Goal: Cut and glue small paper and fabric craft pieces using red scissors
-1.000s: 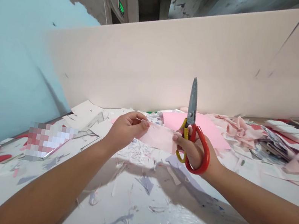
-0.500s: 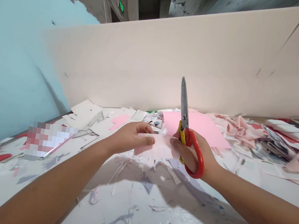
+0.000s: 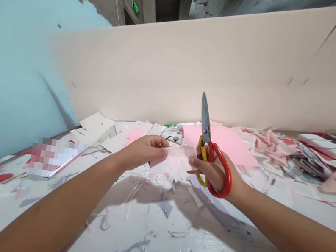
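Note:
My left hand pinches the left edge of a small pale pink piece of paper, held just above the white table. My right hand grips red-and-yellow-handled scissors with the closed blades pointing up, and its fingertips also touch the right edge of the same pink piece. Paper shreds lie directly beneath both hands.
A larger pink sheet lies behind the scissors. Crumpled pink cloth and heaps of printed scraps fill the right side. White sheets lie at the left. A tall pale board stands along the table's back.
The pink piece went from a stretched strip to a lower, more folded shape between my hands. The scissors tilted slightly left and dropped a little.

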### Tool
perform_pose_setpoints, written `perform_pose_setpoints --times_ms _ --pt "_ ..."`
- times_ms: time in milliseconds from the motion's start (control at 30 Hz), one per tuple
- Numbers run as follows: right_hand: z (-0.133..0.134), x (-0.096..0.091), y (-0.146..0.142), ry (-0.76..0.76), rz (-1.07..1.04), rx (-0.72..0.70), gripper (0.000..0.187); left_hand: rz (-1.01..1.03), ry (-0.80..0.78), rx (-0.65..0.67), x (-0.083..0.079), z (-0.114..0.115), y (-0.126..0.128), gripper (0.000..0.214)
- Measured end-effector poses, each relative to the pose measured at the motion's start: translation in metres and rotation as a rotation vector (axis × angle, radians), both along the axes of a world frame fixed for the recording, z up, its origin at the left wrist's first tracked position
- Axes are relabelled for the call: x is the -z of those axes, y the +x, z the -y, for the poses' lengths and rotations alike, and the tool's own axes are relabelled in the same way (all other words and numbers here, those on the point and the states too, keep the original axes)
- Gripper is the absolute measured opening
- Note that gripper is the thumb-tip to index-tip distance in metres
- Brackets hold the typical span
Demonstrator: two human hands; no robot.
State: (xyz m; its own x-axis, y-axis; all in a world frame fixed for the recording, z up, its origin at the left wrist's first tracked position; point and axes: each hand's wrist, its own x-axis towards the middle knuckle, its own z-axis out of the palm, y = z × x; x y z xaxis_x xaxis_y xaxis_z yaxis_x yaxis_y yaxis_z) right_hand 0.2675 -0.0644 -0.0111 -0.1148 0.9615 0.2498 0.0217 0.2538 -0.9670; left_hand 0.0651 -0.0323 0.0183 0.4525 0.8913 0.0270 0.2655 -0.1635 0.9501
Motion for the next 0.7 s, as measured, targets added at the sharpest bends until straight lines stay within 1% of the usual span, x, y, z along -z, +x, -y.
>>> perform_pose_setpoints --times_ms 67,133,200,267,333,433,700 --pt "0.001 0.001 -0.002 -0.007 -0.024 0.032 0.020 0.054 -0.113 0.101 -0.001 -0.002 -0.003 0.023" --pt "0.000 0.002 -0.003 0.008 -0.064 0.106 0.021 0.066 -0.152 0.162 -0.001 -0.004 -0.005 0.032" --pt "-0.002 0.004 -0.003 0.013 -0.135 0.119 0.022 0.057 -0.100 0.139 -0.002 -0.006 -0.006 0.034" --pt "-0.004 0.005 -0.003 -0.015 -0.212 0.062 0.023 0.056 -0.034 0.072 -0.002 -0.007 -0.006 0.030" --pt "-0.005 0.005 -0.002 -0.052 -0.231 0.004 0.024 0.037 -0.016 0.039 -0.003 -0.006 -0.006 0.027" --pt "-0.005 0.004 -0.001 -0.067 -0.206 0.003 0.025 -0.007 -0.031 0.049 -0.005 -0.005 -0.007 0.025" --pt "0.000 -0.004 -0.004 -0.104 -0.239 0.012 0.032 -0.045 -0.051 0.072 -0.011 -0.007 -0.014 0.025"
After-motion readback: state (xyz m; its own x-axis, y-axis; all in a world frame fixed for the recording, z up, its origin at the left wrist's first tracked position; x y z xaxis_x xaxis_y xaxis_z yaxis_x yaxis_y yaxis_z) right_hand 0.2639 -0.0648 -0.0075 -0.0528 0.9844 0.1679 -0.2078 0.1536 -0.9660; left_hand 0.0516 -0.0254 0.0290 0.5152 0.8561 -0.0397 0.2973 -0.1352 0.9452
